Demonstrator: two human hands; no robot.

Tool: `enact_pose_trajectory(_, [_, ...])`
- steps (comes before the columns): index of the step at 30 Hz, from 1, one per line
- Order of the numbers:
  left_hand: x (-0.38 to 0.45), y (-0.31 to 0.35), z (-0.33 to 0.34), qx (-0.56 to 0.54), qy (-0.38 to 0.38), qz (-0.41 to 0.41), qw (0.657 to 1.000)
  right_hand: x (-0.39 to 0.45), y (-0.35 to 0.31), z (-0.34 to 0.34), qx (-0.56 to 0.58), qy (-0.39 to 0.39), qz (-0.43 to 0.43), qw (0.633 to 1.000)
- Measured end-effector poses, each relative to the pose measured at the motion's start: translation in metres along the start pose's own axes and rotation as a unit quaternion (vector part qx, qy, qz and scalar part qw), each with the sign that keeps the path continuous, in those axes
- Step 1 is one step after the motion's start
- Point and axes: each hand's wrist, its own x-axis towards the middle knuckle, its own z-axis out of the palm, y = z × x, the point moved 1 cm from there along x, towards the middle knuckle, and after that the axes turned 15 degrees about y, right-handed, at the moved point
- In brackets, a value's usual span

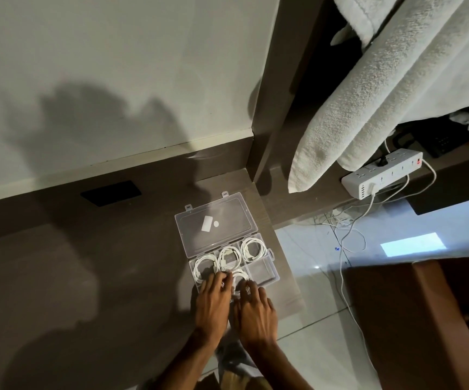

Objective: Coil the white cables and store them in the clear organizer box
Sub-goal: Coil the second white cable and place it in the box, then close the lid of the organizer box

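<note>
A clear organizer box (264, 268) lies open on a dark wooden desk, its lid (216, 220) folded back toward the wall. Coiled white cables fill three compartments: one at the left (203, 267), one in the middle (229, 257), one at the far right (253, 249). Another white coil (240, 275) sits in the near middle compartment. My left hand (212, 301) and my right hand (256, 311) rest side by side over the box's near edge, fingertips pressing down on that coil. The near right compartment holds nothing.
The desk's right edge (289, 277) runs just beside the box, with tiled floor below. A white power strip (382, 174) sits on a shelf at the right, with loose white cords (346, 237) trailing to the floor. White towels (368, 94) hang above it. A black panel (111, 192) sits in the desk's back.
</note>
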Motion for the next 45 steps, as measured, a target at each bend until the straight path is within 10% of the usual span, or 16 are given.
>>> enact_pose_trajectory(27, [0.009,-0.013,0.017,0.059,-0.005,0.045,0.997,0.022,-0.013,-0.017,0.015,-0.004,-0.032,0.999])
enact_pose_trajectory(32, [0.029,-0.03,-0.007,-0.034,0.149,-0.029,0.988,0.04,-0.027,-0.032,0.05,0.038,-0.04,0.997])
enact_pose_trajectory(38, [0.073,-0.099,-0.032,-0.244,0.234,-0.351,0.873,0.04,0.001,-0.046,0.111,0.16,-0.025,0.981])
enact_pose_trajectory(41, [0.109,-0.117,-0.043,-0.503,0.112,-0.51,0.689,0.053,0.018,-0.045,0.126,0.118,0.003,0.985])
enact_pose_trajectory(45, [0.141,-0.125,-0.049,-0.686,0.109,-0.508,0.51,0.066,0.027,-0.04,0.145,0.092,0.035,0.984])
